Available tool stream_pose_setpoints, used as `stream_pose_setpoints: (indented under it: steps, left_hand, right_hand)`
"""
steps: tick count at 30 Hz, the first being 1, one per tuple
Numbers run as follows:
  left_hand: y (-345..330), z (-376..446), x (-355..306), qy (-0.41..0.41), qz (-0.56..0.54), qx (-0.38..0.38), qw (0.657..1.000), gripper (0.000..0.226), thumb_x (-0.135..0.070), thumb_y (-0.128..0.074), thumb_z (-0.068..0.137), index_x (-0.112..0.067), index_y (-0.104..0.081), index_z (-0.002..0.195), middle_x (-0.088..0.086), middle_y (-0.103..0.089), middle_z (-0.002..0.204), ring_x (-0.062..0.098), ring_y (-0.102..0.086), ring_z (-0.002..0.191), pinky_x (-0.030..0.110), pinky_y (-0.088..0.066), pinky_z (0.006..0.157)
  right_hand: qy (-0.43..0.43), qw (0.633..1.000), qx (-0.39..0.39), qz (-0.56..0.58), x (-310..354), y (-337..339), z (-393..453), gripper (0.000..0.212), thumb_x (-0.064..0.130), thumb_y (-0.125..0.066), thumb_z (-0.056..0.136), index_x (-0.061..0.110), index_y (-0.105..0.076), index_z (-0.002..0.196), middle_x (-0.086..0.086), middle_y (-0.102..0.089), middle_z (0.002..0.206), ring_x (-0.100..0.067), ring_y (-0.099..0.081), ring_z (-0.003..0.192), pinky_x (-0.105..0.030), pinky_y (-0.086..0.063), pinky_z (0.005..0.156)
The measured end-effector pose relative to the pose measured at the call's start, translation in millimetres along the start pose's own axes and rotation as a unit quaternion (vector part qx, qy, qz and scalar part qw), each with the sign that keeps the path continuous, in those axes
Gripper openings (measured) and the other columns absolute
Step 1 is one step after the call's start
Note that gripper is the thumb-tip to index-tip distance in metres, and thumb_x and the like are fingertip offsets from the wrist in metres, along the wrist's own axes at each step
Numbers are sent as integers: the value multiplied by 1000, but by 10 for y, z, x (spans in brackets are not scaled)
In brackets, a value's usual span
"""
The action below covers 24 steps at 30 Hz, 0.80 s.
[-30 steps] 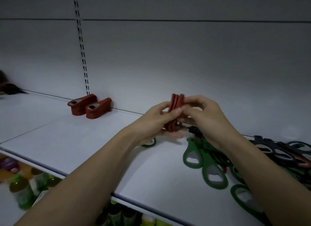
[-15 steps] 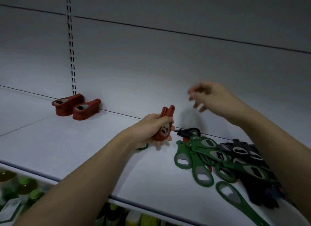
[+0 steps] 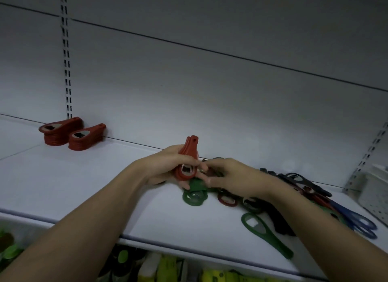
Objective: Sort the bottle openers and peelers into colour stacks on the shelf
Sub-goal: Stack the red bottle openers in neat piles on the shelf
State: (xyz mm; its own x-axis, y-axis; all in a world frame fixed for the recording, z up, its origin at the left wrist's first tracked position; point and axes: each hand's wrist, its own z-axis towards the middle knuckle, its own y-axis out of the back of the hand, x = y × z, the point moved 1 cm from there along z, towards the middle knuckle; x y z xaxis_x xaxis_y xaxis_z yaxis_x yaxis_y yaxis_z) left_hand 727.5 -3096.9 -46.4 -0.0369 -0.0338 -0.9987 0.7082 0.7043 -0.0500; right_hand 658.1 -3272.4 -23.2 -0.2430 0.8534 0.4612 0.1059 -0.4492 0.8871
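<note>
My left hand (image 3: 168,166) grips a bundle of red bottle openers (image 3: 186,162) upright while my right hand (image 3: 228,176), fingers curled, reaches into the mixed pile (image 3: 273,199) on the shelf (image 3: 84,187), its grip unclear.

Overall exposure is dim and bluish-grey. The brightest zone lies on the back panel (image 3: 210,105) above the hands; the upper corners fall into dark vignette. Soft shadows sit under the forearms on the shelf (image 3: 84,183). The right hand (image 3: 233,176) shows motion blur. Straight panel seams bow, indicating wide-angle distortion. Lower-edge goods are dark and unsharp.
</note>
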Motion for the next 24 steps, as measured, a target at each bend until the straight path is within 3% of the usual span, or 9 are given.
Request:
stream_pose_setpoints:
  steps: [4, 7, 11, 13, 15, 17, 19, 22, 24]
  left_hand:
    - [43, 54, 28, -10, 58, -80, 995, 13, -3, -61, 92, -7, -51, 100, 21, -72, 107, 28, -73, 97, 29, -56, 48]
    - [173, 87, 27, -26, 111, -185, 976, 27, -2, -68, 86, -3, -52, 106, 23, -70, 101, 30, -74, 88, 31, -56, 46]
    - [224, 48, 4, -50, 83, -247, 964, 24, 0, -69, 84, -7, -52, 100, 27, -67, 100, 31, -75, 81, 28, -51, 42]
    - [181, 23, -43, -70, 28, -224, 972, 26, -1, -71, 83, -7, -53, 101, 26, -68, 104, 30, -75, 85, 27, -50, 42]
    - [128, 6, -78, -76, -10, -182, 980, 27, -3, -72, 82, -7, -54, 102, 22, -68, 105, 28, -74, 90, 28, -52, 44]
    - [92, 2, -82, -69, -16, -147, 987, 27, -5, -73, 82, -7, -55, 103, 24, -68, 110, 26, -73, 94, 28, -54, 47]
    - [75, 16, -67, -60, -15, -117, 991, 27, -8, -71, 84, -6, -53, 104, 22, -68, 117, 25, -72, 99, 28, -55, 48]
    - [50, 53, -41, -51, -17, -72, 996, 18, -4, -60, 93, -6, -47, 106, 12, -72, 116, 26, -70, 107, 29, -57, 51]
    - [20, 74, -25, -36, 4, -46, 998, 18, -4, -60, 93, -6, -47, 106, 8, -72, 115, 26, -69, 108, 29, -57, 52]
  right_hand:
    - [-99, 989, -51, -96, -155, 318, -304, 39, 37, -57, 97, 30, -51, 134, 9, -54, 132, -13, -59, 111, -30, -49, 94]
    - [-122, 974, 19, -188, -267, 227, -340, 28, 36, -57, 95, 23, -56, 120, 5, -61, 113, -17, -59, 100, -31, -49, 86]
    - [-77, 977, -47, -193, -308, -8, -174, 25, 32, -57, 96, 17, -61, 114, -2, -62, 103, -22, -59, 92, -31, -46, 76]
    - [-53, 987, -75, -130, -247, -68, -77, 36, 32, -60, 95, 21, -59, 129, 4, -61, 118, -19, -59, 104, -28, -46, 86]
    - [-18, 997, -47, -51, -175, -78, 7, 36, 30, -60, 96, 26, -58, 132, 10, -61, 123, -11, -60, 109, -25, -47, 94]
    - [12, 998, -25, 56, -124, -27, 66, 28, 25, -56, 98, 29, -63, 126, 12, -66, 118, -8, -64, 104, -23, -51, 92]
    - [11, 991, -65, 117, -144, 89, 121, 24, 23, -53, 100, 29, -66, 119, 11, -69, 110, -8, -68, 98, -20, -55, 84]
    - [-1, 979, -162, 125, -280, 249, 234, 22, 15, -51, 100, 28, -68, 107, 14, -68, 104, -5, -68, 96, -20, -54, 82]
    - [-2, 983, -172, 69, -383, 325, 314, 19, 17, -54, 99, 29, -69, 101, 15, -68, 102, -6, -67, 92, -26, -55, 83]
